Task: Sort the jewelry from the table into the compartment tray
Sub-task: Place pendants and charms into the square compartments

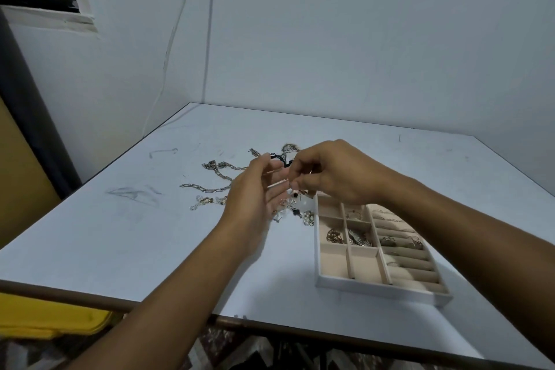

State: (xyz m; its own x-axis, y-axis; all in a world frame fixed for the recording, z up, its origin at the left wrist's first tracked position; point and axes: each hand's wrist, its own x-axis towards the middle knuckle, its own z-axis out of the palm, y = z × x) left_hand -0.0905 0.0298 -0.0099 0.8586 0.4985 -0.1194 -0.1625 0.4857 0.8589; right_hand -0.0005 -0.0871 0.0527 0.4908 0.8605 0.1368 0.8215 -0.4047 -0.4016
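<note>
Jewelry (216, 186) lies beside the tray (375, 290). My right hand (336, 171) pinches a piece (295, 187), probably freeing it; left hand (255, 189), fingers released, steadies.

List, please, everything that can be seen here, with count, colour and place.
table: one, white, fills the middle.
compartment tray: one, white with beige lining, right of the hands.
jewelry in tray: several pieces, gold and silver, far and middle compartments.
chains: several, silver, on the table left of the hands.
small pieces: many, mixed colours, under the hands.
yellow object: one, lower left, below the table.
left hand: fingers relaxed, above the small pieces.
right hand: pinches a tiny piece, hard to make out.
</note>
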